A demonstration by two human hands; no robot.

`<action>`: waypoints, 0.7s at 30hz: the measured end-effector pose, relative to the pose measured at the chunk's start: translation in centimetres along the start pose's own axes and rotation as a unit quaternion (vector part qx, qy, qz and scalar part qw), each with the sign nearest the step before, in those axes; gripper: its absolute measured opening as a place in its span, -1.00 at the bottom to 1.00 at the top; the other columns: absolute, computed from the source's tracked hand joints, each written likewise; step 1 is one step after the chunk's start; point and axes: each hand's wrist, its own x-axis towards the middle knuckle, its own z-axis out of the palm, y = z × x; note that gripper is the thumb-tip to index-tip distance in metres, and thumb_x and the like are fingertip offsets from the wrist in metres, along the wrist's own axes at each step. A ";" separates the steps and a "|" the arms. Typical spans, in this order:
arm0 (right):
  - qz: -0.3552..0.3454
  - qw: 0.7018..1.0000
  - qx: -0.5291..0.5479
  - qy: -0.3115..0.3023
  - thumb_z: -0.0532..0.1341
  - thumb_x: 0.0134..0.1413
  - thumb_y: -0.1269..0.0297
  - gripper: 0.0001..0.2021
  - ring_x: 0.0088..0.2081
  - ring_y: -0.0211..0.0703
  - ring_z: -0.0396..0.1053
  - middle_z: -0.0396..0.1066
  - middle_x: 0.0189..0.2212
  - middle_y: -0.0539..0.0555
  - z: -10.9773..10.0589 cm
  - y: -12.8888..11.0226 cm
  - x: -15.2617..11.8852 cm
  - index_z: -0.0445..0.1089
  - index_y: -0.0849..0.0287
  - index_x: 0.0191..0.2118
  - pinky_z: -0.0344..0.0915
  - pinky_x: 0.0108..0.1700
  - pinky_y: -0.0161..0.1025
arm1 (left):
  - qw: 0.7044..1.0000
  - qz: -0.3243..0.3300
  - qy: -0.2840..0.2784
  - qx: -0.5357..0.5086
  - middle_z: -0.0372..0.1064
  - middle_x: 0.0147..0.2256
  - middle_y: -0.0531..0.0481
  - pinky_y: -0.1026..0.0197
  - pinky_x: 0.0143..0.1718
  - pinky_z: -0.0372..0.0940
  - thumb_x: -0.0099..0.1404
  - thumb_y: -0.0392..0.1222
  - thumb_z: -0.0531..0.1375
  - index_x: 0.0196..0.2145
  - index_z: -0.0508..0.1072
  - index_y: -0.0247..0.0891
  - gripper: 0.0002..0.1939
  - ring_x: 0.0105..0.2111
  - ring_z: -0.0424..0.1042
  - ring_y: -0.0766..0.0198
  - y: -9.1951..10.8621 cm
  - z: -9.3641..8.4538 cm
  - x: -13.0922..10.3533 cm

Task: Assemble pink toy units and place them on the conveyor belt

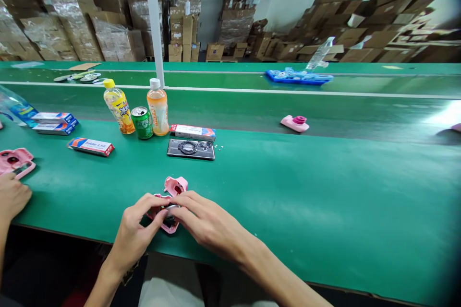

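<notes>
Both of my hands meet on a small pink toy camera shell near the front edge of the green table. My left hand grips its left side with the fingers curled over it. My right hand presses fingertips on its top and right side. A second pink part lies just behind my fingers, apart from them. Most of the held shell is hidden by my fingers.
Behind stand two drink bottles, a green can, a phone and small boxes. Another person's hand rests at the left by a pink camera. A pink part lies on the conveyor.
</notes>
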 end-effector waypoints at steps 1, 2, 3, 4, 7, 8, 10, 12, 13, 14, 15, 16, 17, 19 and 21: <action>-0.002 1.000 0.002 0.003 0.04 0.46 0.45 -0.79 0.03 -0.12 0.42 0.50 -0.04 0.22 0.1 -0.1 -0.1 0.44 0.31 -0.09 0.43 0.16 -0.14 | 1.000 -0.008 0.001 -0.001 0.56 -0.22 0.03 0.39 -0.24 0.39 0.44 -0.23 0.22 -0.08 0.59 -0.13 -0.83 -0.27 0.53 0.34 0.1 0.0 0.0; -0.003 1.000 0.002 0.004 0.04 0.46 0.45 -0.79 0.05 -0.12 0.41 0.50 -0.03 0.22 0.2 -0.1 -0.2 0.44 0.31 -0.10 0.42 0.17 -0.14 | 1.000 -0.017 0.001 -0.002 0.56 -0.22 0.03 0.38 -0.23 0.40 0.45 -0.22 0.21 -0.09 0.60 -0.13 -0.83 -0.27 0.55 0.33 0.1 -0.1 0.0; -0.004 1.000 0.001 0.005 0.05 0.45 0.45 -0.79 0.07 -0.11 0.41 0.50 -0.01 0.22 0.2 -0.2 -0.2 0.44 0.31 -0.11 0.42 0.17 -0.14 | 1.000 -0.024 0.001 -0.002 0.57 -0.22 0.02 0.37 -0.23 0.41 0.45 -0.21 0.21 -0.10 0.61 -0.14 -0.83 -0.27 0.55 0.32 0.2 -0.1 0.0; -0.004 1.000 0.000 0.007 0.06 0.45 0.44 -0.80 0.08 -0.11 0.40 0.49 0.01 0.22 0.3 -0.2 -0.2 0.45 0.30 -0.12 0.43 0.17 -0.13 | 1.000 -0.029 0.002 -0.001 0.57 -0.23 0.02 0.36 -0.23 0.41 0.45 -0.20 0.21 -0.11 0.61 -0.14 -0.83 -0.27 0.56 0.31 0.2 -0.1 0.0; -0.004 1.000 0.002 0.017 0.08 0.44 0.45 -0.81 0.08 -0.10 0.41 0.49 0.06 0.21 0.3 -0.4 0.0 0.45 0.28 -0.16 0.45 0.16 -0.13 | 0.999 -0.039 0.012 0.005 0.58 -0.26 0.04 0.36 -0.27 0.41 0.44 -0.16 0.22 -0.14 0.62 -0.13 -0.84 -0.30 0.55 0.31 0.4 0.1 0.2; -0.008 1.000 0.003 0.021 0.08 0.44 0.45 -0.80 0.08 -0.10 0.41 0.49 0.07 0.20 0.3 -0.4 0.1 0.45 0.28 -0.18 0.45 0.15 -0.13 | 0.999 -0.042 0.016 0.005 0.58 -0.27 0.04 0.36 -0.27 0.41 0.44 -0.15 0.22 -0.16 0.62 -0.13 -0.85 -0.31 0.55 0.31 0.4 0.1 0.2; -0.016 0.999 0.007 0.030 0.07 0.44 0.46 -0.79 0.06 -0.11 0.42 0.50 0.06 0.21 0.3 -0.4 0.3 0.45 0.27 -0.20 0.47 0.13 -0.14 | 0.999 -0.048 0.024 0.002 0.57 -0.28 0.05 0.36 -0.27 0.40 0.45 -0.13 0.21 -0.19 0.62 -0.12 -0.84 -0.31 0.54 0.31 0.3 0.2 0.2; -0.022 0.999 0.012 0.038 0.06 0.44 0.47 -0.78 0.06 -0.11 0.42 0.50 0.03 0.22 0.4 -0.5 0.4 0.44 0.27 -0.21 0.48 0.09 -0.15 | 0.998 -0.057 0.029 -0.002 0.57 -0.26 0.05 0.36 -0.24 0.40 0.46 -0.12 0.20 -0.20 0.60 -0.12 -0.84 -0.28 0.54 0.30 0.0 0.2 0.0; -0.023 0.999 0.014 0.042 0.05 0.44 0.48 -0.77 0.05 -0.10 0.42 0.51 0.01 0.22 0.4 -0.5 0.5 0.43 0.27 -0.22 0.48 0.07 -0.15 | 0.998 -0.062 0.029 -0.002 0.57 -0.25 0.05 0.36 -0.21 0.40 0.46 -0.12 0.20 -0.20 0.59 -0.13 -0.84 -0.25 0.55 0.30 -0.1 0.2 -0.1; -0.022 0.999 0.015 0.045 0.04 0.44 0.48 -0.76 0.03 -0.10 0.42 0.51 0.00 0.22 0.4 -0.5 0.5 0.43 0.27 -0.23 0.48 0.05 -0.15 | 0.997 -0.067 0.027 -0.002 0.56 -0.24 0.05 0.36 -0.19 0.40 0.47 -0.11 0.19 -0.21 0.58 -0.13 -0.83 -0.23 0.55 0.30 -0.3 0.2 -0.2; -0.021 0.999 0.016 0.047 0.03 0.45 0.48 -0.75 0.01 -0.10 0.43 0.51 -0.01 0.21 0.4 -0.6 0.6 0.42 0.27 -0.23 0.48 0.04 -0.15 | 0.997 -0.073 0.023 -0.002 0.56 -0.23 0.05 0.36 -0.18 0.39 0.47 -0.11 0.18 -0.21 0.58 -0.13 -0.83 -0.21 0.55 0.30 -0.4 0.2 -0.3; -0.019 0.999 0.017 0.046 0.02 0.45 0.47 -0.74 -0.01 -0.10 0.43 0.51 -0.02 0.21 0.4 -0.6 0.6 0.42 0.26 -0.24 0.48 0.03 -0.15 | 0.997 -0.079 0.022 -0.002 0.56 -0.23 0.05 0.36 -0.17 0.39 0.48 -0.10 0.17 -0.21 0.57 -0.14 -0.82 -0.20 0.54 0.30 -0.6 0.2 -0.4; -0.017 0.999 0.018 0.042 0.01 0.46 0.47 -0.73 -0.02 -0.11 0.43 0.51 -0.02 0.20 0.3 -0.6 0.6 0.42 0.26 -0.24 0.48 0.04 -0.15 | 0.996 -0.086 0.023 -0.002 0.55 -0.23 0.05 0.36 -0.16 0.38 0.49 -0.09 0.16 -0.21 0.56 -0.14 -0.81 -0.19 0.54 0.30 -0.7 0.2 -0.5; -0.013 0.999 0.023 0.033 -0.01 0.46 0.47 -0.72 -0.01 -0.10 0.43 0.50 -0.01 0.20 0.2 -0.6 0.5 0.41 0.25 -0.23 0.46 0.07 -0.15 | 0.994 -0.101 0.041 -0.008 0.54 -0.23 0.05 0.37 -0.14 0.38 0.49 -0.07 0.15 -0.20 0.53 -0.15 -0.80 -0.18 0.53 0.31 -0.8 0.1 -0.5; -0.007 0.999 0.030 0.025 -0.01 0.46 0.48 -0.73 0.02 -0.09 0.42 0.49 0.00 0.20 0.0 -0.7 0.4 0.41 0.25 -0.21 0.45 0.09 -0.14 | 0.991 -0.109 0.076 -0.014 0.53 -0.25 0.05 0.38 -0.17 0.37 0.50 -0.05 0.14 -0.22 0.51 -0.16 -0.79 -0.22 0.51 0.33 -0.8 0.0 -0.4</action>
